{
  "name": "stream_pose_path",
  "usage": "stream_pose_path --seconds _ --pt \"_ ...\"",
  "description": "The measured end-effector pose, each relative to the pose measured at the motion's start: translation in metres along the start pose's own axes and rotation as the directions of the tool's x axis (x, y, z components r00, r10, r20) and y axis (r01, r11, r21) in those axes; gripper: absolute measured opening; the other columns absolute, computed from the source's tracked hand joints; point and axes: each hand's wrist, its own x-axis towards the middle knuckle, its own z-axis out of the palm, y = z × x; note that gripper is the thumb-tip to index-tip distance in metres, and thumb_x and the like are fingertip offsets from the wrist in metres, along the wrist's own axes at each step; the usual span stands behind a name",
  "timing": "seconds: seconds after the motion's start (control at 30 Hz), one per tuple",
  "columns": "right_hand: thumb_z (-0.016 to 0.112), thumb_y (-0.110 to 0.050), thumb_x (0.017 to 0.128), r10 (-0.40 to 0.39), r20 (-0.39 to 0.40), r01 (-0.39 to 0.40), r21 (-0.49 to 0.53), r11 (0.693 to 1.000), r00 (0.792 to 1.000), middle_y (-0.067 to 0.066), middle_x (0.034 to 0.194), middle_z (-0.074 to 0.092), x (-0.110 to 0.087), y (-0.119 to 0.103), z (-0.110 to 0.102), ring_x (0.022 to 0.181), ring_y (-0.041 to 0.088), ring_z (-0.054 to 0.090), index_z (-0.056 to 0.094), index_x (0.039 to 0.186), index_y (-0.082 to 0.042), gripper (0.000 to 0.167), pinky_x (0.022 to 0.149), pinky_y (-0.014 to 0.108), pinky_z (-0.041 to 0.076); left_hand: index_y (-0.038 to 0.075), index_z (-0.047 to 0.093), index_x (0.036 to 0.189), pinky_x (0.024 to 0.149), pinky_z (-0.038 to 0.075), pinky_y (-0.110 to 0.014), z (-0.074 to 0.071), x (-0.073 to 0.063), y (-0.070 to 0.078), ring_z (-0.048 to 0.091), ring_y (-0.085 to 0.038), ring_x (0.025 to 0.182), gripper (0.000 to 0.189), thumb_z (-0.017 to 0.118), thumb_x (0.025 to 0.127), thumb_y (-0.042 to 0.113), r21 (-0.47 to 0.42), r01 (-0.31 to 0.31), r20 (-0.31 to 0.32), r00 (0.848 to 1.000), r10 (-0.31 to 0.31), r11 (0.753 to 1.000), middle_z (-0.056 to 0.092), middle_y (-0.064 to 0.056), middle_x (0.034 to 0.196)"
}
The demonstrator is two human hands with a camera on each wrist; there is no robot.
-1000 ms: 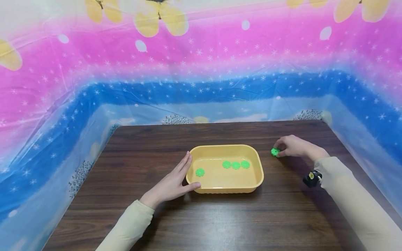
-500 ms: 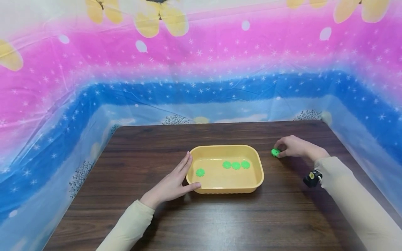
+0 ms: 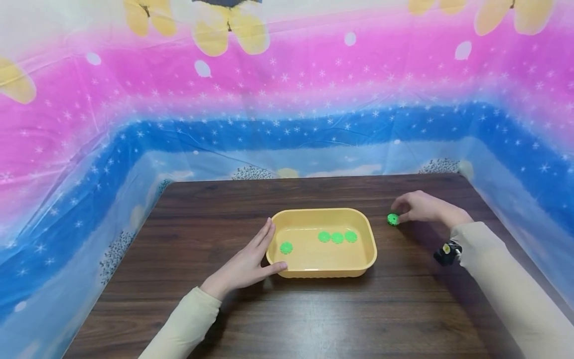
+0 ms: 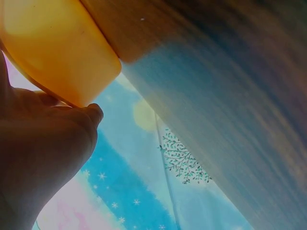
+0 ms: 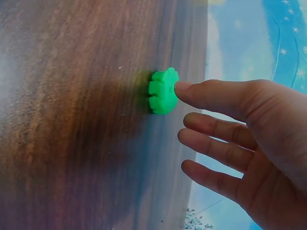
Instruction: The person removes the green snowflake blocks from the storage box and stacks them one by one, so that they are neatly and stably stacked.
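In the left wrist view, the yellow tray (image 4: 53,33) is cut off at eleven o'clock and the desk (image 4: 259,96) blurs toward two. In its wrist view, the right grip (image 5: 264,148) hides the green piece (image 5: 161,93) at its three-o'clock edge.

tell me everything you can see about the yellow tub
The yellow tub is a shallow, open-topped container with rounded corners and a rim; it looks like smooth, glossy plastic. It sits upright on the dark wood-grain table, its long side running left to right. Inside lie four green scalloped discs: three in a row toward the right, one apart near the left. The left hand touches its left end and near-left rim.
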Motion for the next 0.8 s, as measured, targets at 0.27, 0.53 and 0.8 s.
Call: stream_pose_path --seconds 0.27,0.53,0.8 --pt "0.072 -0.014 0.092 -0.010 -0.037 0.009 -0.011 1.000 0.999 0.016 0.121 0.068 0.005 -0.017 -0.012 0.114 0.039 0.062 0.068 0.125 0.000 0.036 0.093 0.056 0.049 0.016 0.003 0.163 0.118 0.028 -0.046 -0.001 -0.003 -0.001 0.005 -0.015 0.153 0.106 0.053 0.091 0.073 -0.006 -0.001 -0.002 1.000 0.001 1.000 -0.012 0.010 0.167" --pt "0.070 -0.018 0.096 -0.125 -0.075 0.122 -0.032 0.992 0.989 0.014 0.121 0.069 0.023 -0.049 -0.020 0.111 0.035 0.064 0.068 0.125 -0.001 0.034 0.093 0.054 0.051 0.015 0.003 0.163 0.118 0.027 -0.046 -0.002 -0.001 -0.002 0.003 -0.015 0.153 0.106 0.054 0.091 0.074 -0.002 -0.010 0.005 1.000 0.010 1.000 -0.011 0.010 0.167" --pt "0.067 -0.019 0.099 -0.284 -0.091 0.280 -0.061 0.958 0.954 0.013 0.121 0.069 0.047 -0.105 -0.025 0.112 0.031 0.065 0.068 0.125 -0.003 0.031 0.095 0.049 0.051 0.015 0.002 0.163 0.118 0.027 -0.046 -0.002 -0.003 -0.002 0.003 -0.016 0.153 0.104 0.054 0.092 0.071 0.002 -0.013 0.005 1.000 0.013 1.000 -0.013 0.009 0.167"
